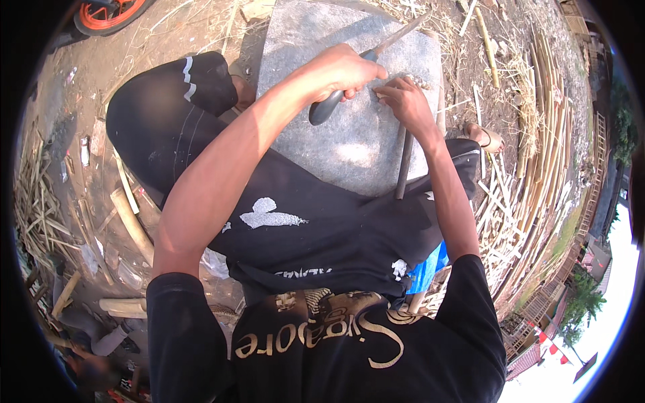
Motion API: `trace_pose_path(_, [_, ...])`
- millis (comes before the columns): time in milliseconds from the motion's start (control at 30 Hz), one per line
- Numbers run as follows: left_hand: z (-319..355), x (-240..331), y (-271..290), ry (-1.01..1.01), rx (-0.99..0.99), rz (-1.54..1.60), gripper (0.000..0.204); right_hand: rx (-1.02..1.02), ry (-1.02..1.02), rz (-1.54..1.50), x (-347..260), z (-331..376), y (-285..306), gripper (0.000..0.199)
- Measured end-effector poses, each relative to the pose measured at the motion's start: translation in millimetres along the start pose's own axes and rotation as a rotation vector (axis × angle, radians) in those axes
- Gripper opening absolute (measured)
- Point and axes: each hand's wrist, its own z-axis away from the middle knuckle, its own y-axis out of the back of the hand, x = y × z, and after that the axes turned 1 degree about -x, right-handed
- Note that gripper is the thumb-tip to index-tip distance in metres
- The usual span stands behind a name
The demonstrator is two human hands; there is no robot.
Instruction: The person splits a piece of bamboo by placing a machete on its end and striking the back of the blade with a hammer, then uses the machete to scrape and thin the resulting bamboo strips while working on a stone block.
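My left hand (346,72) is closed around the black handle (327,109) of a narrow-bladed tool. Its long, brownish blade (403,32) slants up to the right over a grey stone slab (322,151). I cannot tell whether it is a knife or another tool. My right hand (405,102) rests low on the slab, close to the left fingertips, with bent fingers pressed together; whatever they hold is hidden. From beneath my right wrist a dark rod (404,164) runs to the slab's near edge. Whether it reaches into the fingers cannot be seen.
My legs in black trousers (295,195) straddle the slab. Long split bamboo strips (541,114) lie in piles on the right, and bamboo pieces (131,221) lie on the left. An orange-rimmed wheel (111,17) stands at the far left. Another person (101,336) is at the lower left.
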Motion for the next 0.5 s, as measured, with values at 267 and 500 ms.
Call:
trace_pose_path(267, [2,2,6,0.009,-0.005,-0.003,0.035,0.190,-0.124,-0.146,2,8,-20,0.019])
trace_pose_path(500, [3,1,0,0.043,-0.012,-0.064,0.040,0.283,-0.229,-0.177,-7,13,-27,0.013])
